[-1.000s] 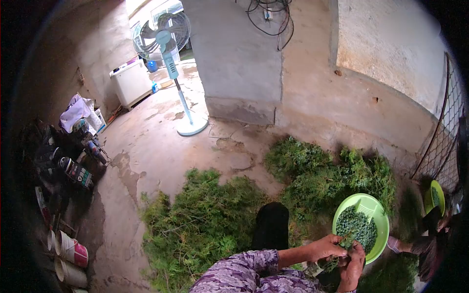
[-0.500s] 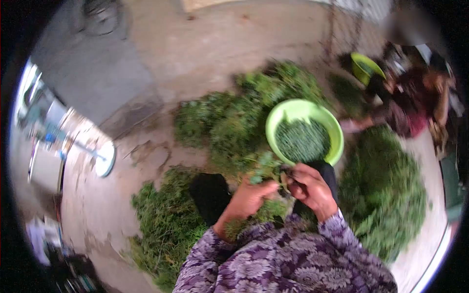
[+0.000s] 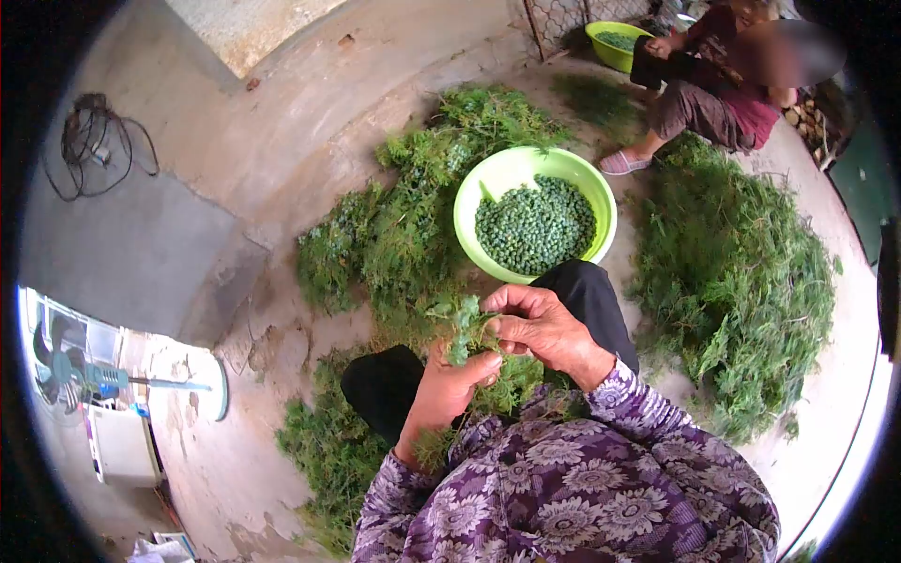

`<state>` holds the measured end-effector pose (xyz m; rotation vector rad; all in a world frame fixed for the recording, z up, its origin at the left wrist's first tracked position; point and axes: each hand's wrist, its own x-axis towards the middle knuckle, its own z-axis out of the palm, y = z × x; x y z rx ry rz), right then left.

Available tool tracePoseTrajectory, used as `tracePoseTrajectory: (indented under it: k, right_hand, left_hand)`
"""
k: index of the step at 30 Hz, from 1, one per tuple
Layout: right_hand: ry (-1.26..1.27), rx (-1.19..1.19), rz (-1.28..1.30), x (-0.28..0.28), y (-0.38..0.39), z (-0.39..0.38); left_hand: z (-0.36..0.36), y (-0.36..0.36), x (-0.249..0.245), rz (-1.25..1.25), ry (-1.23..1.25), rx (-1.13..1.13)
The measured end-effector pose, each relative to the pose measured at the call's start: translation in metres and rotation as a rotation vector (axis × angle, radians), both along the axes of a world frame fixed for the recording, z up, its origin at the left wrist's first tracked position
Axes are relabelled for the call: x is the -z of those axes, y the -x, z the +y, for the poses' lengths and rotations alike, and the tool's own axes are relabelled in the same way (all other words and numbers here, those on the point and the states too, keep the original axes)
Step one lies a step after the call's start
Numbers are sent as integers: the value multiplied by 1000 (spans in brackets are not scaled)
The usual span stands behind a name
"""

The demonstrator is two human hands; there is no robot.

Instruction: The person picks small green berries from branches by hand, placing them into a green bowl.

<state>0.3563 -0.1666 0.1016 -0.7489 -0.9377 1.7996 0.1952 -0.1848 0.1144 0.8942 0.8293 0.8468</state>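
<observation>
My left hand (image 3: 449, 383) is closed around a green leafy sprig (image 3: 463, 330) with small pale-green berries, held upright above my lap. My right hand (image 3: 552, 334) is closed in a pinch at the sprig's right side; what exactly lies between its fingertips is too small to tell. Just beyond my right knee stands a light-green plastic basin (image 3: 601, 195), partly filled with many small round green berries (image 3: 535, 223). More green cuttings (image 3: 511, 385) lie in my lap beneath both hands.
Piles of leafy branches lie ahead (image 3: 413, 206), at left (image 3: 343, 460) and at right (image 3: 737, 291). Another person (image 3: 699, 103) sits at upper right beside a second green basin (image 3: 610, 58). A fan (image 3: 84, 371) stands at left, and a coiled cable (image 3: 99, 150) lies at upper left.
My view has swung, so the basin and the other person appear farther up and left. My right hand has turned, its fingertips now pointing left toward the sprig, which stays in my left hand.
</observation>
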Motion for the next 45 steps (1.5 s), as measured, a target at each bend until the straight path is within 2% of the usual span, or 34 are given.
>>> tracePoseTrajectory:
  k: [2, 3, 5, 7, 9, 13, 15, 16, 17, 19, 20, 21, 24, 28, 30, 31, 33, 35, 37, 41, 43, 45]
  right_hand:
    - [-10, 84, -74, 0, -1, 0]
    - [-8, 100, -70, 2, -5, 0]
    - [-6, 163, -51, 8, -12, 0]
    - [-2, 194, -9, 11, -16, 0]
    - [-43, 220, -108, 13, -19, 0]
    - [-76, 248, -163, 10, -23, 2]
    - [121, 310, 90, 18, -31, 9]
    - [217, 309, 371, 23, -42, 17]
    - [287, 330, 512, 22, -56, 24]
    - [246, 387, 594, 15, -61, 24]
    - [273, 369, 520, 11, -59, 23]
    - [197, 302, 454, 11, -54, 20]
    - [157, 77, 437, 27, -40, 16]
    - [114, -22, 324, 21, -29, 5]
    - [34, -104, 193, 15, -28, 1]
    - [35, -103, 195, 13, -27, 1]
    - [-88, -60, 26, 11, -23, 0]
    - [-96, -43, -29, 7, -22, 1]
    - [-285, 90, -109, 10, -17, 3]
    - [-400, 226, -171, 11, -14, 1]
    - [-541, 277, -391, 5, -17, -3]
    - [-630, 307, -445, 2, -20, -2]
  left_hand:
    - [0, -6, 5, 16, -36, -31]
    - [2, -9, 3, 20, -35, -15]
    - [4, -12, -1, 102, 26, -122]
    - [9, -10, 14, 52, 5, -132]
    - [8, -12, 20, 59, 4, -189]
    - [1, -19, 15, 102, -128, -165]
    - [0, -15, 12, 59, -141, -198]
    - [-2, -9, 9, 20, -121, -175]
    - [-4, -4, 7, -18, -100, -152]
    - [-6, 2, 9, 6, -61, -187]
    - [-3, 6, 17, -67, -22, -159]
    - [-1, 6, 17, -142, 15, -129]
    - [0, 0, 7, -179, 54, -135]
    - [-1, -1, 5, -165, 60, -91]
    - [-4, -6, 0, 2, -7, -128]
    - [-4, -6, 1, 3, -6, -127]
    - [-5, -4, 6, 172, -85, -74]
    - [-6, -5, 8, 175, -103, -76]
    - [-6, -5, 7, 196, -88, -65]
    - [-5, -1, 9, 216, -70, -52]
    - [-5, -1, 10, 204, -46, -126]
    - [-5, -3, 7, 199, -43, -124]
